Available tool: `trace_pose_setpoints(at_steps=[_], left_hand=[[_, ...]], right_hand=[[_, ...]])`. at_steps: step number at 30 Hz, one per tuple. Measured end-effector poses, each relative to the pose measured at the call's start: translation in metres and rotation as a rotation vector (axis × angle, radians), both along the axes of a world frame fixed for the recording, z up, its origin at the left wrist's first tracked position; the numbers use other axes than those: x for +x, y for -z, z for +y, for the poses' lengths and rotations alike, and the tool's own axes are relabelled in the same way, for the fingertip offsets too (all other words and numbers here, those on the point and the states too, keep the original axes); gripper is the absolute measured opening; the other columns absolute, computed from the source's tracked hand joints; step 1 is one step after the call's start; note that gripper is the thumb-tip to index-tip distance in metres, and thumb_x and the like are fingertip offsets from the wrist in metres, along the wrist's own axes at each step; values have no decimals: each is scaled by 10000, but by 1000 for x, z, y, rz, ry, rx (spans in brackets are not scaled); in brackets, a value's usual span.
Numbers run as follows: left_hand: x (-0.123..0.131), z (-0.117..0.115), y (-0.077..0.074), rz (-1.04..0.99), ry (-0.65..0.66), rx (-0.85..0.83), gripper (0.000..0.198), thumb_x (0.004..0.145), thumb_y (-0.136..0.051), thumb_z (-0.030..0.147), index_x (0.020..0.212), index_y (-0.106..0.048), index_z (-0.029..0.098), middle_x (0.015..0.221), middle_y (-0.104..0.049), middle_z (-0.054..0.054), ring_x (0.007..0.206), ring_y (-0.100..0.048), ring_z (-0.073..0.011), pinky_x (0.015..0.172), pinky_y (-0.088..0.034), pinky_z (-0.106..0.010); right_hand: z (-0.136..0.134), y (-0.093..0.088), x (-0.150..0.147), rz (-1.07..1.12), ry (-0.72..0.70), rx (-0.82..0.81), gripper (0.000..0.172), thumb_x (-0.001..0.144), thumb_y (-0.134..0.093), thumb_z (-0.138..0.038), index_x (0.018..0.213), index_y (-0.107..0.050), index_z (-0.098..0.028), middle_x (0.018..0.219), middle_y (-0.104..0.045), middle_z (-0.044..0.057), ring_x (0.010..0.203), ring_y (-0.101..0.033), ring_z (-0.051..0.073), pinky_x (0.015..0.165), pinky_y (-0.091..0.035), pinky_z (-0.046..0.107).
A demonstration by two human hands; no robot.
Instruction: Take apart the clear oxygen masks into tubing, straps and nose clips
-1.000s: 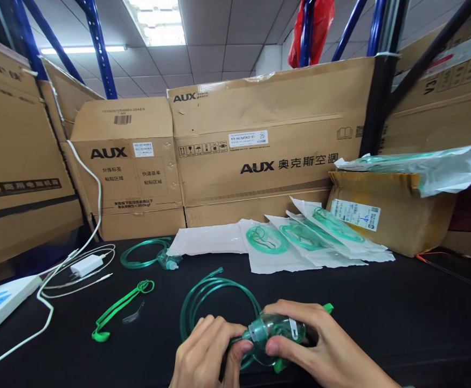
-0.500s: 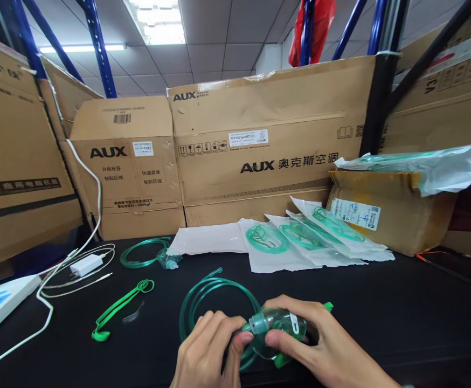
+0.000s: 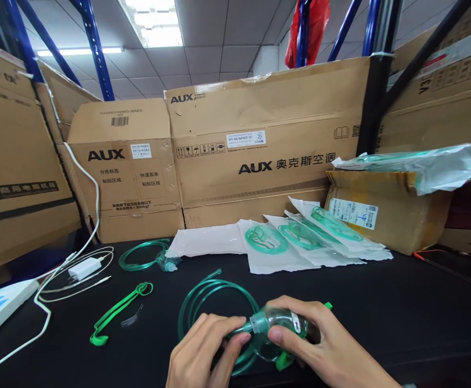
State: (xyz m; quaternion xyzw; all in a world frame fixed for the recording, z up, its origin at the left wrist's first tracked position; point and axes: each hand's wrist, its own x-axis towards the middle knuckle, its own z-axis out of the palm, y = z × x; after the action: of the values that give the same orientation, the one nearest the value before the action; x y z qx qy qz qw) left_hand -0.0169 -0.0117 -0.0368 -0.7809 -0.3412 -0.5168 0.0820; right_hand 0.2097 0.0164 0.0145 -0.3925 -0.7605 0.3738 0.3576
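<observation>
My right hand (image 3: 324, 350) is wrapped round a clear green oxygen mask (image 3: 279, 328) at the near edge of the black table (image 3: 401, 307). My left hand (image 3: 203, 353) pinches the end of the green tubing (image 3: 203, 302) right at the mask's grey connector (image 3: 257, 325). The tubing lies in a coil on the table just behind my left hand. A loose green elastic strap (image 3: 118, 311) and a small clear clip (image 3: 130, 320) lie to the left of the coil.
Another coiled tube with a small mask part (image 3: 150, 258) lies further back. Several sealed mask packets (image 3: 296, 240) fan out before the AUX cartons (image 3: 260, 140). An open carton of packets (image 3: 385, 210) stands at right. A white charger and cable (image 3: 84, 267) lie at left.
Both hands have stayed on the mask and the tube end, with my left fingers sliding slightly at the connector. The view has shifted a little.
</observation>
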Motion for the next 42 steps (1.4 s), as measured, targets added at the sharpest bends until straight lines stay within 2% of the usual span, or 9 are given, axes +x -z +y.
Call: trace_pose_setpoints(at_steps=[5,12,18,25,33,35,37,40,42], left_hand=[[-2,2,-1,44,61,73,327,961,-703,6,1253,-659,147,1000,-807,-58,795,-754,-155,733,-593,-256],[-4,1,0,77,45,105,317,961,-701,1,1250,-661,125,1017,-816,-77,805,-768,-163,748,-598,-270],[-2,0,-2,69,52,102,315,965,-686,-4,1247,-640,127,989,-806,-86,778,-747,-174,724,-587,-285],[-2,1,-1,66,85,6,328,963,-675,-2,1250,-639,154,997,-797,-77,792,-736,-182,732,-590,-296],[-13,1,-6,127,24,-41,304,967,-717,113,1253,-660,199,1024,-812,-42,872,-766,-178,805,-628,-253],[-22,0,-14,172,-30,-51,302,995,-701,182,1293,-662,216,1104,-812,-41,959,-767,-180,860,-629,-249],[-32,-1,-25,189,-171,-119,269,1034,-644,259,1299,-684,238,1180,-797,-45,1048,-757,-205,913,-625,-297],[-41,4,-42,203,-433,-411,360,1041,-587,392,1344,-701,234,1311,-738,-88,1199,-702,-298,1012,-585,-444],[-45,11,-50,231,-519,-611,504,1002,-612,464,1420,-660,187,1427,-662,-142,1328,-615,-367,1100,-506,-520]], right_hand=[[0,-1,-1,5,-18,-18,252,924,-674,-486,932,-777,-257,894,-779,14,821,-666,219,710,-492,272],[1,0,-2,23,-29,-57,227,900,-727,-468,929,-768,-246,896,-767,15,829,-642,211,682,-475,257],[3,4,-3,89,-20,-71,186,860,-792,-434,904,-780,-253,799,-723,-22,653,-586,153,611,-459,244],[5,8,1,46,-1,130,194,793,-896,-359,964,-818,-311,1015,-821,-23,982,-727,234,837,-511,268],[12,10,4,-6,-63,289,260,869,-837,-303,1121,-773,-299,1136,-789,7,1068,-738,216,942,-562,277],[13,8,6,-48,-68,352,322,861,-842,-257,1168,-766,-317,1187,-772,14,1116,-733,221,971,-571,283],[13,4,8,-131,-72,430,428,851,-848,-221,1244,-744,-355,1282,-735,23,1168,-724,235,988,-584,301],[14,-3,13,-285,-91,613,523,850,-852,-207,1319,-706,-388,1441,-635,58,1256,-682,273,996,-602,351],[16,-8,14,-351,-120,793,484,881,-813,-187,1317,-703,-368,1464,-595,97,1307,-632,306,1007,-597,413]])
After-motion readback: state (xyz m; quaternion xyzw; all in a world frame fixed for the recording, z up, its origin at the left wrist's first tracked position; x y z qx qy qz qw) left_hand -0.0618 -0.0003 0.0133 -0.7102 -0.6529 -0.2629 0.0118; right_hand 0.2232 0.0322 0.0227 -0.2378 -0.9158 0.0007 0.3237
